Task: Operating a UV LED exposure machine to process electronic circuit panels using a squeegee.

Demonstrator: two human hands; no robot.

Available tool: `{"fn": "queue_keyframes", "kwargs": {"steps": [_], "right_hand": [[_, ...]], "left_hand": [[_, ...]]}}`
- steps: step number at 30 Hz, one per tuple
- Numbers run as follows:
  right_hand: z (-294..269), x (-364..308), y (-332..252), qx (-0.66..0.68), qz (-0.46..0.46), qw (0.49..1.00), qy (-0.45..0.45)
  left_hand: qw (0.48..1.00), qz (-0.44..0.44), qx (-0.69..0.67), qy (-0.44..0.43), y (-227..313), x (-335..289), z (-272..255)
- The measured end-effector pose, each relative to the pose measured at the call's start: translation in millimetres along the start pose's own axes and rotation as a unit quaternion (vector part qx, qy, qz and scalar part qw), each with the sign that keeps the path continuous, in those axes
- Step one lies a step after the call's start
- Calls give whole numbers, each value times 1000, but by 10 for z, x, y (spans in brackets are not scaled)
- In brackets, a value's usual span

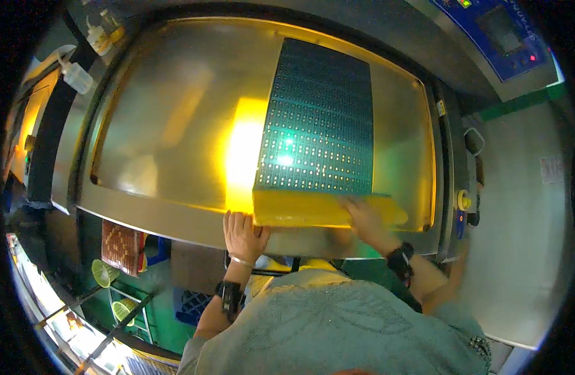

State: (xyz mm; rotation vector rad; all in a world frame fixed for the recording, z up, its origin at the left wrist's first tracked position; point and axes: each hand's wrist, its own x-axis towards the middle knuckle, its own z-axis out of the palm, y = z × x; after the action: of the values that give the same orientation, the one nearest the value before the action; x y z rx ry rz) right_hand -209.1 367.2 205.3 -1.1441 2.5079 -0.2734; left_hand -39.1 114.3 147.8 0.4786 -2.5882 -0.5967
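A dark green circuit board panel (319,119) with rows of small bright pads lies on a shiny metal bed (162,87). Along its near edge runs a smooth yellow strip (300,210); whether it is a folded sheet or a solid bar I cannot tell. My left hand (242,234) rests on the bed's near rim, fingers stretched side by side, beside the strip's left end. Over the right part of the strip lies my right hand (364,220), smeared by motion, so its grip is unclear. Bright yellow light glares off the metal left of the panel.
A blue control panel (497,34) sits at the far right, and a yellow knob (464,200) on the right frame. Squeeze bottles, one a clear bottle (77,76), stand far left. Below left are a brown woven seat (122,247) and a green basket (104,273).
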Motion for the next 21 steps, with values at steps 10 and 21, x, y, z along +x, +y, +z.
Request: {"fn": "queue_keyframes", "kwargs": {"steps": [10,21], "right_hand": [[-1300,3125,1743,-39,3,996,81],[-1566,4078,2146,-155,88,970,168]], "left_hand": [[997,-39,53,-28,42,90,55],[997,-52,57,-12,51,112,104]]}}
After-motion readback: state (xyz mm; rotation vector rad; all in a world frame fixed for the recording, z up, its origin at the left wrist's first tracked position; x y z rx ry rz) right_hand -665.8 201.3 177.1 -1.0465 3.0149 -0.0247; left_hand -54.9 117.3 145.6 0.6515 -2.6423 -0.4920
